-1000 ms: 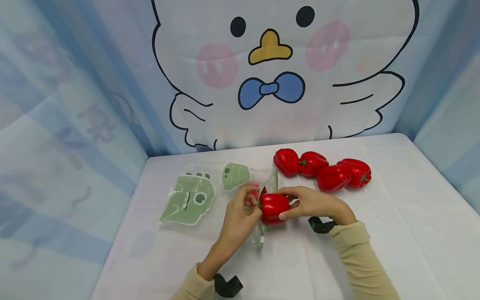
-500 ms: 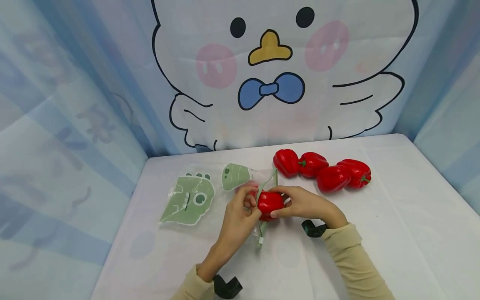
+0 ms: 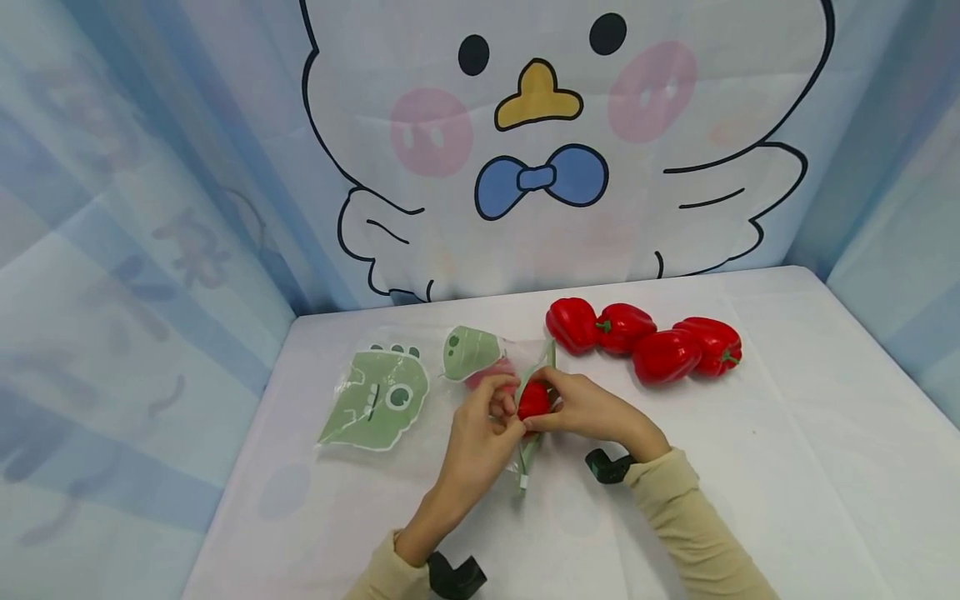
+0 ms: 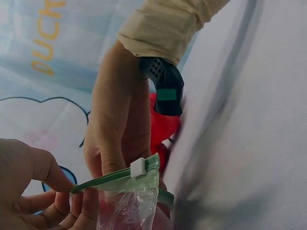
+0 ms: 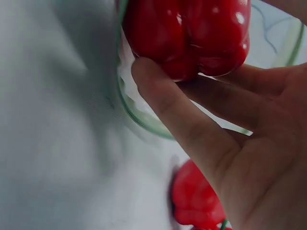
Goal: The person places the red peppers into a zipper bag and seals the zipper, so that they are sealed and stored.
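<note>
A clear zip bag [image 3: 375, 404] with green dinosaur prints lies flat, its green-edged mouth facing right. My left hand [image 3: 480, 437] pinches the near side of that mouth; in the left wrist view, its thumb and fingers hold the green zip strip [image 4: 112, 177], which has a white slider [image 4: 138, 167]. A glossy red bell pepper [image 3: 533, 402] sits partway in the mouth, held by my right hand [image 3: 592, 410]. The right wrist view has this pepper [image 5: 187, 36] between thumb and fingers, within the bag's rim [image 5: 122, 93]. Another red pepper [image 3: 487, 372] shows through the plastic, deeper inside.
Several red bell peppers [image 3: 665, 357] lie in a loose row at the back right of the white table [image 3: 810, 467]. Behind the table hangs a cloth backdrop [image 3: 558, 242] with a cartoon bird. Black wrist cameras [image 3: 456, 577] sit under both wrists.
My right hand has moved left, carrying the pepper from outside the bag's mouth to partway in. The left hand keeps its pinch on the bag's edge.
</note>
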`<action>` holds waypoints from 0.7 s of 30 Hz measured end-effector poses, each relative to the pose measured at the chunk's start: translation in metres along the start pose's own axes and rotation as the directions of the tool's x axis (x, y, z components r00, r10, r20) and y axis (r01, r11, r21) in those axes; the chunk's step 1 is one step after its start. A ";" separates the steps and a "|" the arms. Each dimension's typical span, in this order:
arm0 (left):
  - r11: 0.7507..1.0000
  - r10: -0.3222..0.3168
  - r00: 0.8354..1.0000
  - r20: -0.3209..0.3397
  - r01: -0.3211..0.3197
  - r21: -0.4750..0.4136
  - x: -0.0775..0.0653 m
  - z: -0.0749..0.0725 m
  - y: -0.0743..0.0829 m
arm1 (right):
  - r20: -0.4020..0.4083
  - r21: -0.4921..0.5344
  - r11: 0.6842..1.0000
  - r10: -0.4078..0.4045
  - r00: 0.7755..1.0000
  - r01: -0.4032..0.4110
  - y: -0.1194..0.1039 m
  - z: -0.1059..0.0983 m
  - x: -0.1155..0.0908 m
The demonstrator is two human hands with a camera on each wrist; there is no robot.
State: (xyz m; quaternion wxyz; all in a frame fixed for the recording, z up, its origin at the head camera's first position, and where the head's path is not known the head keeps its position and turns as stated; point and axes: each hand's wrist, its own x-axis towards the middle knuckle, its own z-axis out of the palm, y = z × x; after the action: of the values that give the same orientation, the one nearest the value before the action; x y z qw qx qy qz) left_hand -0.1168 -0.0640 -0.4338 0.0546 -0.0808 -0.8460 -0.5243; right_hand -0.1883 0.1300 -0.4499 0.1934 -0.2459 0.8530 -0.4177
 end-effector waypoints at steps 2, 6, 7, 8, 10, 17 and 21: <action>1.000 -0.003 1.000 -0.001 0.003 0.002 -0.001 0.001 0.000 | -0.005 0.005 1.000 0.005 1.000 -0.005 0.000 0.004 0.003; 1.000 0.001 1.000 -0.005 -0.001 0.005 -0.001 0.001 -0.002 | -0.008 0.007 1.000 -0.006 1.000 0.006 0.000 0.012 0.007; 1.000 0.008 1.000 -0.006 -0.008 0.003 -0.001 0.001 -0.002 | -0.012 0.007 1.000 -0.011 1.000 0.011 0.000 0.013 0.008; 1.000 0.015 1.000 -0.007 -0.015 -0.001 -0.001 0.001 -0.003 | -0.016 0.006 1.000 -0.014 1.000 0.014 0.000 0.015 0.009; 1.000 0.028 1.000 -0.009 -0.028 -0.009 -0.001 0.002 -0.004 | -0.029 0.003 1.000 -0.018 0.999 0.018 0.000 0.018 0.010; 0.999 0.047 0.999 -0.010 -0.047 -0.018 -0.001 0.002 -0.004 | -0.100 0.010 1.000 -0.015 0.995 0.016 0.001 0.025 0.017; 0.998 0.051 0.999 -0.015 -0.051 -0.019 -0.002 0.002 -0.003 | -0.143 0.040 0.999 0.004 0.990 0.002 0.001 0.032 0.021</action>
State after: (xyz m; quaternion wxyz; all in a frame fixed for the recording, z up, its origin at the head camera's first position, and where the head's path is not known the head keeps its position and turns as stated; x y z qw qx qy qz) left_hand -0.1156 -0.0637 -0.4373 0.0735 -0.0991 -0.8380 -0.5315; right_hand -0.1880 0.0988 -0.4715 0.1366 -0.2109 0.8563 -0.4512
